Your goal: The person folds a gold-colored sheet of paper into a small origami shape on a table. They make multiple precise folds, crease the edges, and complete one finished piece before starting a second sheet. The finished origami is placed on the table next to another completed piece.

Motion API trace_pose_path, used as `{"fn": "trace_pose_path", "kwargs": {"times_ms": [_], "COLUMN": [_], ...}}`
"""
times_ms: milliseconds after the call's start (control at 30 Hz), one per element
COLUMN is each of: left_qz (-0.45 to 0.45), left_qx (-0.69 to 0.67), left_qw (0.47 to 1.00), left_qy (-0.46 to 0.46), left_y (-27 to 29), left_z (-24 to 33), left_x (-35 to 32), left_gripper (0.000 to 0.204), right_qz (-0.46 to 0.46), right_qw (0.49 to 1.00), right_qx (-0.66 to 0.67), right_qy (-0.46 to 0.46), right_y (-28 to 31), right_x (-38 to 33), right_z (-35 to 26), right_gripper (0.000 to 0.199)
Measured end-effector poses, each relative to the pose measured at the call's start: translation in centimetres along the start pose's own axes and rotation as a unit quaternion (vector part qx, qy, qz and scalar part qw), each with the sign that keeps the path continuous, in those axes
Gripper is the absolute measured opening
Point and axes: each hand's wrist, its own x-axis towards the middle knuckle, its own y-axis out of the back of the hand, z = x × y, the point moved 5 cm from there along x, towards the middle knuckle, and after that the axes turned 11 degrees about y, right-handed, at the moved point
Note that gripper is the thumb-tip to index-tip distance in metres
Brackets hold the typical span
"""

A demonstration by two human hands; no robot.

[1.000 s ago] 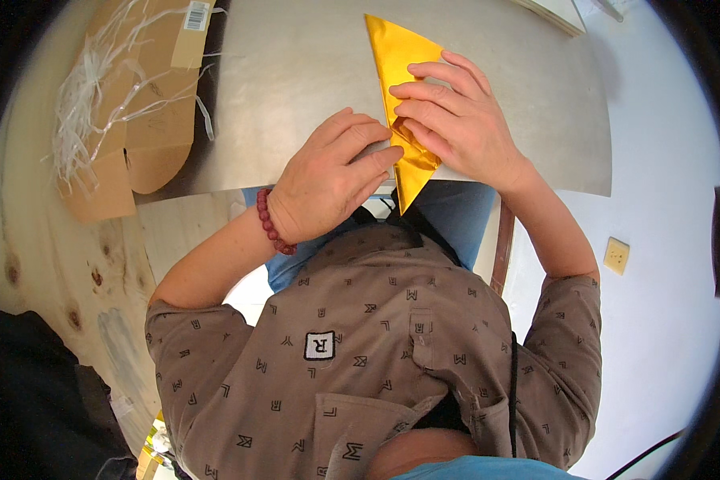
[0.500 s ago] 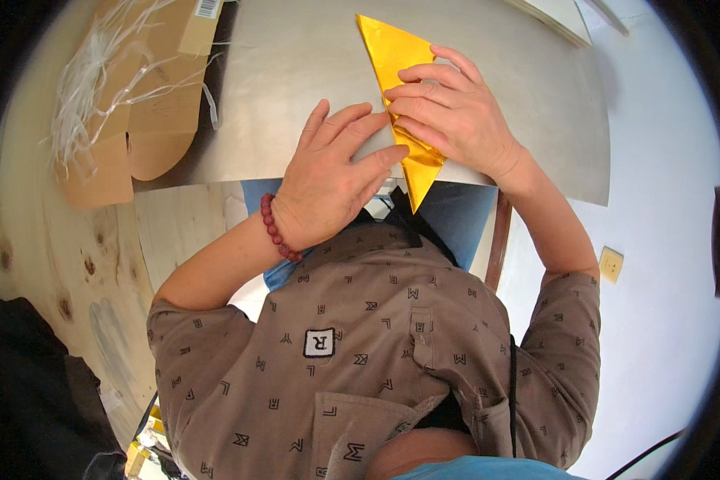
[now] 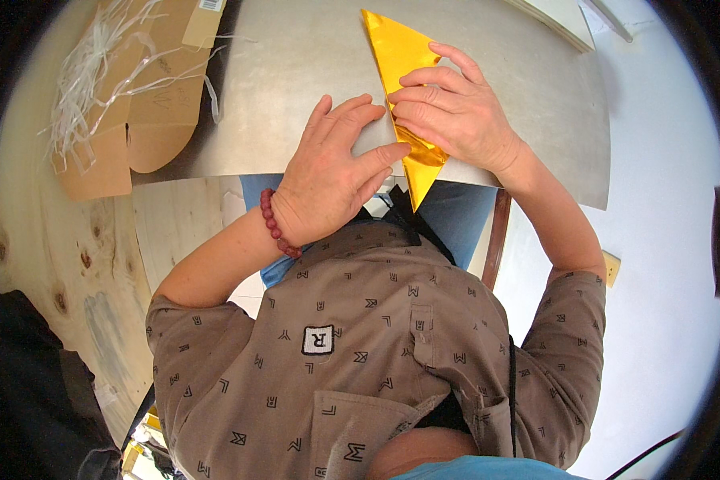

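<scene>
Gold paper triangle [image 3: 396, 60] lies lengthwise across the table's [image 3: 296, 80] near edge, right hand [image 3: 456, 116] flat atop it, left hand [image 3: 336, 180] open alongside.

Bright, even light; fisheye-bent dark rim

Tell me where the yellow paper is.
In the head view, the yellow paper lies top centre on the grey table, under the right hand, beside the left hand.

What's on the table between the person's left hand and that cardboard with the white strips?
Nothing: the head view shows only bare grey table between the left hand and the cardboard.
</scene>
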Motion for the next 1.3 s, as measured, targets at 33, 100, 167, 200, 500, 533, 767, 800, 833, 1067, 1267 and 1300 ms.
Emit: {"fn": "trace_pose_path", "kwargs": {"times_ms": [33,100,167,200,500,533,767,800,833,1067,1267,1300], "left_qz": [-0.002,-0.004,-0.003,-0.003,-0.006,-0.006,-0.029,-0.033,-0.038,-0.05,-0.065,-0.066], "left_qx": [-0.002,-0.003,-0.002,0.0,0.007,0.008,-0.002,-0.002,-0.001,0.012,0.01,-0.009], "left_qw": [1.0,1.0,1.0,1.0,1.0,1.0,0.999,0.999,0.999,0.999,0.998,0.998], "left_qy": [0.0,0.0,0.0,0.0,0.004,0.004,-0.013,-0.015,-0.018,-0.019,-0.017,-0.008], "left_y": [0.0,0.1,0.0,0.0,-0.1,0.0,0.1,0.2,0.2,0.1,0.1,0.2], "left_z": [0.0,-0.1,-0.1,0.0,0.0,0.0,0.0,-0.1,-0.1,-0.1,0.0,-0.1], "left_x": [0.0,0.0,0.0,0.0,0.0,0.0,0.7,0.8,0.9,1.1,1.3,1.4], "left_gripper": [0.038,0.038,0.038,0.038,0.039,0.039,0.035,0.034,0.033,0.035,0.041,0.043], "right_qz": [0.003,0.007,0.015,0.018,0.011,0.014,0.02,0.021,0.024,0.022,0.002,-0.003], "right_qw": [1.0,1.0,1.0,1.0,1.0,1.0,0.999,0.999,0.998,0.998,0.996,0.996], "right_qx": [-0.004,-0.013,-0.013,-0.014,-0.024,-0.021,-0.01,-0.011,-0.004,0.02,0.04,0.04], "right_qy": [0.002,0.003,0.0,-0.002,-0.014,-0.014,-0.042,-0.045,-0.05,-0.057,-0.074,-0.077], "right_y": [0.0,-0.1,-0.1,-0.1,-0.3,-0.3,-0.1,-0.1,0.0,0.2,0.6,0.7], "right_x": [0.1,0.2,0.2,0.2,0.1,0.2,0.4,0.4,0.4,0.1,-1.0,-1.2], "right_z": [0.0,-0.1,-0.2,-0.2,-0.3,-0.3,-0.1,-0.1,0.0,0.2,-0.6,-0.7], "right_gripper": [0.017,0.017,0.017,0.017,0.015,0.015,0.016,0.016,0.016,0.018,0.022,0.023]}}
